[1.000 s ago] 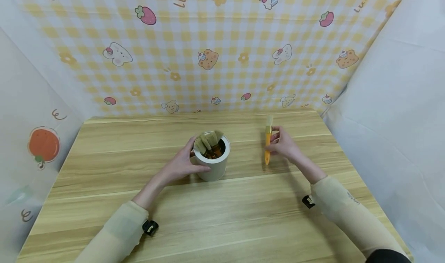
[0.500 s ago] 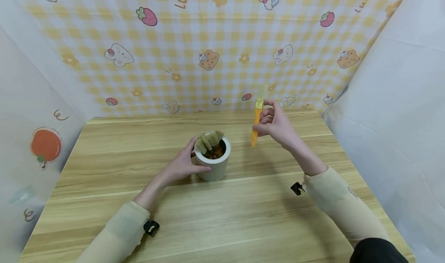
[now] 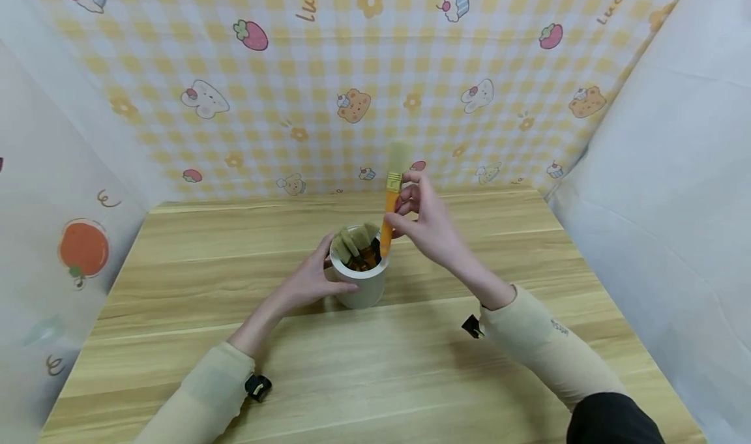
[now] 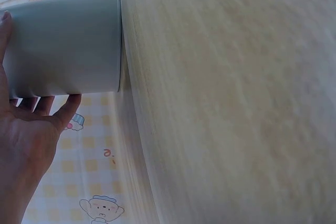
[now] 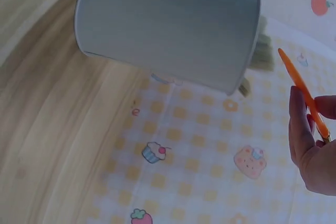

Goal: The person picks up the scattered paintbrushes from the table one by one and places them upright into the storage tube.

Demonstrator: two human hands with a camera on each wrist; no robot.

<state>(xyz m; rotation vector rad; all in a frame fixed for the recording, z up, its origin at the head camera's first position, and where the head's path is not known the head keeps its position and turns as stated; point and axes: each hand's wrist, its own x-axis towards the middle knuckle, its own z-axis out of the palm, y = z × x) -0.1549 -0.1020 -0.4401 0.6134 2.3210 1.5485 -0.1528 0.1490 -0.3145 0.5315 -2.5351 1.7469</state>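
My right hand [image 3: 431, 225] pinches a paintbrush [image 3: 390, 199] by its orange handle, bristles up. The handle's lower end overlaps the right rim of a pale round pot [image 3: 366, 294] in the head view; in the right wrist view the orange handle [image 5: 300, 83] appears apart from the pot [image 5: 168, 30]. Several more brushes [image 3: 354, 238] stand in the pot, bristles up, their lower parts hidden inside. My left hand [image 3: 308, 281] grips the pot from its left side, thumb across the front. In the left wrist view, fingers [image 4: 68, 109] lie against the pot's wall [image 4: 65, 45].
The pot stands on a wood-grain table [image 3: 293, 379]. A yellow checked cloth [image 3: 281, 92] with cartoon prints hangs behind the table's back edge. White sheets flank both sides, the right one [image 3: 663, 203] close to the table's edge.
The right hand has raised the paintbrush off the right part of the table and carried it left to the pot's rim. The left hand and the pot have stayed in place.
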